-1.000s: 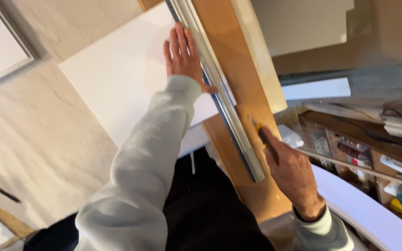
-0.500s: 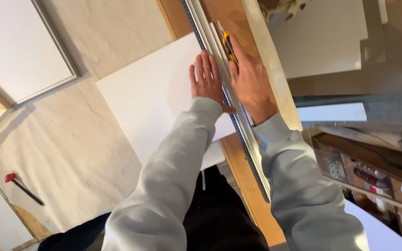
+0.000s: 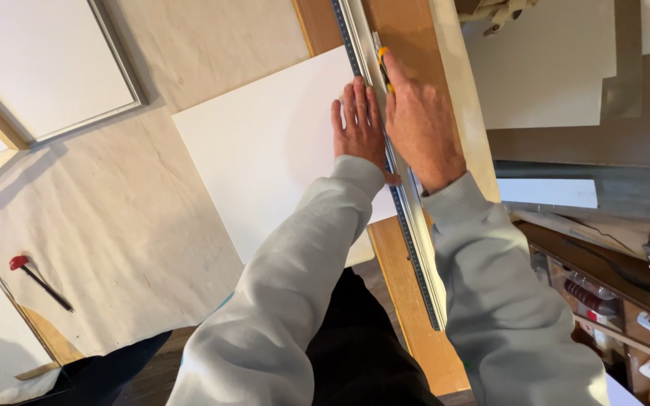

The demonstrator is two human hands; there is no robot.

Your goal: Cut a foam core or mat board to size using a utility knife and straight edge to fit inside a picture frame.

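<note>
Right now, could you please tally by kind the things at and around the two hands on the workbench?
Hands: 2, left hand flat on the board, right hand holding the knife
White board: 1
Metal ruler: 1
Yellow knife: 1
Wooden plank under the ruler: 1
Red-tipped tool: 1
Total: 7

left hand (image 3: 359, 128) flat on white board (image 3: 265, 150), right hand (image 3: 419, 124) gripping knife (image 3: 384, 66)

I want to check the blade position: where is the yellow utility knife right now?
In the head view, upper centre: the yellow utility knife is in the right hand, against the metal ruler, beside the left hand.
</note>
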